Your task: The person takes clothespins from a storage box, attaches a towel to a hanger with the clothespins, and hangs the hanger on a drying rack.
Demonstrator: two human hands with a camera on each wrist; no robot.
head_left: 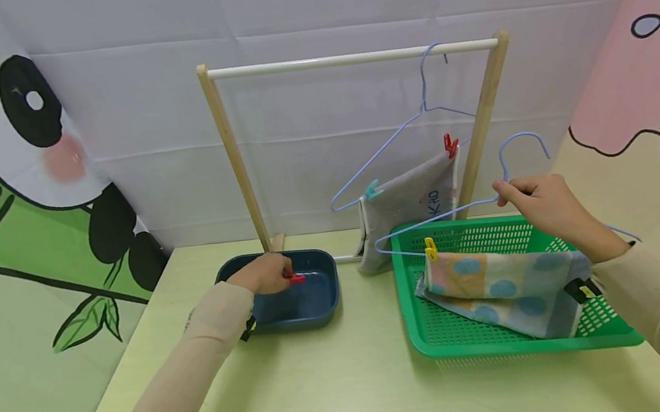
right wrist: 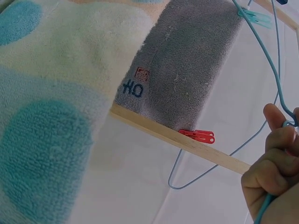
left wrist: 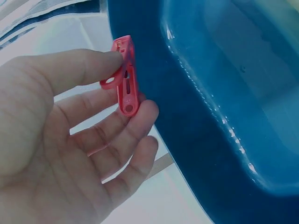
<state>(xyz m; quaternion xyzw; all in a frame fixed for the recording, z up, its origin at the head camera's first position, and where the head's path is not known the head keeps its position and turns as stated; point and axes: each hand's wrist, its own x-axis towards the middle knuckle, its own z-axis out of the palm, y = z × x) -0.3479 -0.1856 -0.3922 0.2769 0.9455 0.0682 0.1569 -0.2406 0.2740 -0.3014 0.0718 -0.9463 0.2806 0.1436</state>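
Note:
In the head view my left hand point(head_left: 262, 275) is over the dark blue basin point(head_left: 311, 302). It pinches a red clothespin point(left wrist: 127, 79) between thumb and fingers, clear in the left wrist view. My right hand point(head_left: 546, 209) grips a blue wire hanger point(head_left: 521, 134) just below its hook. From this hanger a dotted towel point(head_left: 504, 289) hangs over the green basket, and a yellow clothespin point(head_left: 431, 249) fastens its left end. My right forearm and wrist hide the towel's upper right corner in the head view.
A wooden rack with a white bar point(head_left: 317, 63) stands behind. On it hangs another blue hanger point(head_left: 422, 82) with a grey towel point(head_left: 407, 203), held by a teal clothespin point(head_left: 372, 190) and a red one point(head_left: 451, 145). The green basket point(head_left: 409, 314) stands at the right.

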